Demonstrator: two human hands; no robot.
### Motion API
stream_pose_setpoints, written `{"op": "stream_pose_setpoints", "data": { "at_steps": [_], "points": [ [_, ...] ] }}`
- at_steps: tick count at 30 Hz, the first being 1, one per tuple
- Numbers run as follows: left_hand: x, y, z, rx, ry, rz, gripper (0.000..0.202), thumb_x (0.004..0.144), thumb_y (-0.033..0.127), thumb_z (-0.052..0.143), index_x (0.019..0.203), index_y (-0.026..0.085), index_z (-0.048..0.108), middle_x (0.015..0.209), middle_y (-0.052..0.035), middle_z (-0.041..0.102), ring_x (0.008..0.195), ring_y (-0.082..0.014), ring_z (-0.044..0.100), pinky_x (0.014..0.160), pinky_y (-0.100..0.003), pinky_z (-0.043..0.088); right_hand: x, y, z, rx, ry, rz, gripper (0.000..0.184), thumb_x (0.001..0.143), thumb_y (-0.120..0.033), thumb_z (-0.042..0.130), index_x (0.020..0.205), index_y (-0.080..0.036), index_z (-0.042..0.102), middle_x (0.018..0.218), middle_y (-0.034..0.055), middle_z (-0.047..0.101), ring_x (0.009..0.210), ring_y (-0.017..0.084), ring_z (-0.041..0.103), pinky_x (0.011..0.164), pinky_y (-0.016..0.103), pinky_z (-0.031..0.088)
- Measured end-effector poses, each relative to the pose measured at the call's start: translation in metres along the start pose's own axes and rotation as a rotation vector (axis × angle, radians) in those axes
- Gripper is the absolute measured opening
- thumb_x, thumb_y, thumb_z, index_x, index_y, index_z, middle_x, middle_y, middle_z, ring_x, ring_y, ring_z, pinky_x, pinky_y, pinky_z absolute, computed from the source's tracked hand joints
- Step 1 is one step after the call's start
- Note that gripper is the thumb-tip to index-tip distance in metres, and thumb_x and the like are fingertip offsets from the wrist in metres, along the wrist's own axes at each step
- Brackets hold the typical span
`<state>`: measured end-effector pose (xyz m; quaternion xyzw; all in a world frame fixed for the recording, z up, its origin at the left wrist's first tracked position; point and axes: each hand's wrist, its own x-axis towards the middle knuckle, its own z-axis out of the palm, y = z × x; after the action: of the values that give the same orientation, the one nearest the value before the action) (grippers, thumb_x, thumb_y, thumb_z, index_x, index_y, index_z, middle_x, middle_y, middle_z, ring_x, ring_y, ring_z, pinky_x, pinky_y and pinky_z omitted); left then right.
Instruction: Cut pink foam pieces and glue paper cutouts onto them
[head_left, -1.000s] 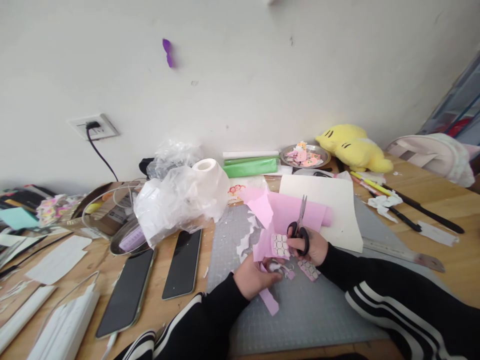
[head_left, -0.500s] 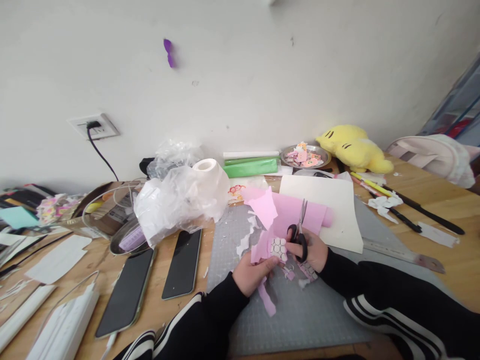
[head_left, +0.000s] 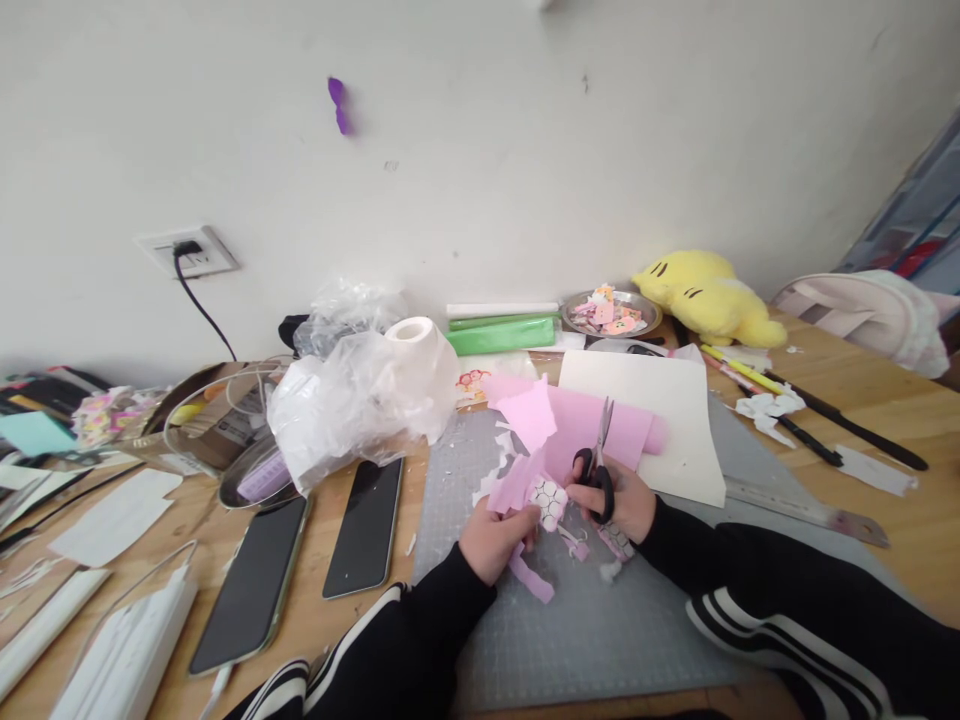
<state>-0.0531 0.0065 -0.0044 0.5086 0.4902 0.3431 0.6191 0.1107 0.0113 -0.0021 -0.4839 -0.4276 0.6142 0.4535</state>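
My left hand (head_left: 495, 535) is closed on a piece of pink paper (head_left: 517, 482) that carries a white patch with drawn black circles (head_left: 550, 503). In my right hand (head_left: 626, 500) is a pair of scissors (head_left: 598, 468) with black handles, its blades pointing up and away from me. The tip of a right finger is close to the patch's edge; whether it touches, I cannot tell. Below the hands, a pink paper strip (head_left: 534, 578) and a scrap with circles (head_left: 616, 542) are seen over the grey cutting mat (head_left: 592, 640).
Pink paper (head_left: 592, 425) and a cream sheet (head_left: 645, 415) lie beyond my hands. A metal ruler (head_left: 810, 510) is at the right. Two phones (head_left: 365, 525), a plastic bag (head_left: 322, 410) and a power strip (head_left: 127, 650) are on the left. A plate of cutouts (head_left: 611, 315) stands behind.
My left hand has moved slightly left with the pink paper and the circle patch, which now tilts more. The scissors in my right hand have barely moved.
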Motion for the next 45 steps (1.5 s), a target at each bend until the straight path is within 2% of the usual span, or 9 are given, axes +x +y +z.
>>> {"op": "stream_pose_setpoints", "data": {
  "at_steps": [9, 13, 16, 20, 28, 34, 39, 42, 45],
  "points": [
    [-0.002, 0.003, 0.003, -0.101, -0.053, 0.005, 0.030, 0.054, 0.037, 0.066, 0.063, 0.014, 0.049, 0.038, 0.0048, 0.049, 0.034, -0.0069, 0.041, 0.039, -0.020, 0.028, -0.003, 0.001, 0.002, -0.033, -0.053, -0.050, 0.032, 0.044, -0.025, 0.072, 0.061, -0.016, 0.046, 0.047, -0.0072, 0.044, 0.039, 0.004, 0.038, 0.038, 0.019, 0.030],
    [0.000, 0.000, 0.004, -0.191, 0.042, -0.028, 0.036, 0.062, 0.043, 0.059, 0.082, 0.015, 0.049, 0.042, 0.0053, 0.052, 0.035, -0.0096, 0.045, 0.037, -0.021, 0.031, -0.004, 0.000, 0.002, -0.048, -0.041, -0.070, 0.031, 0.043, -0.024, 0.072, 0.059, -0.016, 0.047, 0.050, -0.0055, 0.046, 0.045, 0.006, 0.039, 0.043, 0.021, 0.032],
    [0.004, -0.001, 0.002, -0.364, 0.096, -0.036, 0.029, 0.063, 0.043, 0.057, 0.071, 0.016, 0.049, 0.043, 0.0056, 0.051, 0.035, -0.0087, 0.043, 0.036, -0.021, 0.032, -0.003, 0.001, -0.001, -0.038, -0.080, -0.044, 0.030, 0.045, -0.022, 0.071, 0.062, -0.015, 0.047, 0.053, -0.0045, 0.048, 0.045, 0.006, 0.041, 0.043, 0.020, 0.032],
    [0.006, 0.003, -0.001, -0.555, -0.013, -0.049, 0.041, 0.065, 0.052, 0.049, 0.049, 0.014, 0.046, 0.047, 0.0020, 0.051, 0.040, -0.0083, 0.046, 0.040, -0.021, 0.035, 0.002, 0.004, -0.006, 0.113, -0.102, 0.038, 0.033, 0.047, -0.026, 0.070, 0.066, -0.017, 0.045, 0.046, -0.0066, 0.047, 0.033, 0.004, 0.037, 0.032, 0.018, 0.024],
    [0.001, -0.006, 0.009, -0.131, -0.238, 0.099, 0.029, 0.056, 0.030, 0.068, 0.080, 0.014, 0.063, 0.074, -0.0049, 0.066, 0.076, -0.0206, 0.058, 0.070, -0.031, 0.043, 0.006, -0.006, -0.005, 0.416, -0.051, 0.141, 0.036, 0.045, -0.026, 0.070, 0.066, -0.018, 0.042, 0.037, -0.0087, 0.042, 0.031, 0.003, 0.034, 0.029, 0.014, 0.020],
    [-0.004, -0.001, 0.010, -0.149, -0.297, 0.150, 0.047, 0.058, 0.027, 0.068, 0.103, 0.017, 0.055, 0.094, -0.0065, 0.063, 0.088, -0.0226, 0.056, 0.078, -0.034, 0.042, 0.004, 0.000, -0.003, 0.218, -0.053, 0.121, 0.035, 0.046, -0.031, 0.069, 0.065, -0.018, 0.044, 0.034, -0.0089, 0.041, 0.028, 0.004, 0.031, 0.028, 0.016, 0.019],
    [-0.007, 0.011, 0.009, -0.069, -0.381, 0.223, 0.046, 0.063, 0.028, 0.064, 0.107, 0.017, 0.053, 0.099, -0.0066, 0.061, 0.097, -0.0240, 0.051, 0.085, -0.035, 0.038, 0.001, 0.001, -0.001, 0.061, -0.069, 0.035, 0.029, 0.044, -0.026, 0.070, 0.062, -0.017, 0.048, 0.046, -0.0053, 0.049, 0.040, 0.007, 0.042, 0.039, 0.021, 0.031],
    [-0.006, 0.005, 0.008, 0.001, -0.307, 0.232, 0.041, 0.064, 0.034, 0.062, 0.101, 0.018, 0.058, 0.096, -0.0062, 0.062, 0.101, -0.0238, 0.049, 0.087, -0.034, 0.036, -0.001, -0.001, 0.002, 0.043, -0.038, 0.003, 0.028, 0.045, -0.026, 0.070, 0.058, -0.018, 0.047, 0.049, -0.0037, 0.049, 0.044, 0.009, 0.043, 0.042, 0.024, 0.034],
    [-0.002, -0.007, 0.005, -0.047, -0.174, 0.136, 0.043, 0.063, 0.049, 0.057, 0.089, 0.016, 0.063, 0.076, -0.0063, 0.065, 0.083, -0.0227, 0.055, 0.078, -0.032, 0.041, -0.001, -0.001, 0.002, 0.016, -0.019, 0.005, 0.029, 0.045, -0.026, 0.070, 0.058, -0.018, 0.046, 0.048, -0.0040, 0.045, 0.043, 0.009, 0.039, 0.040, 0.023, 0.031]
  ]
}}
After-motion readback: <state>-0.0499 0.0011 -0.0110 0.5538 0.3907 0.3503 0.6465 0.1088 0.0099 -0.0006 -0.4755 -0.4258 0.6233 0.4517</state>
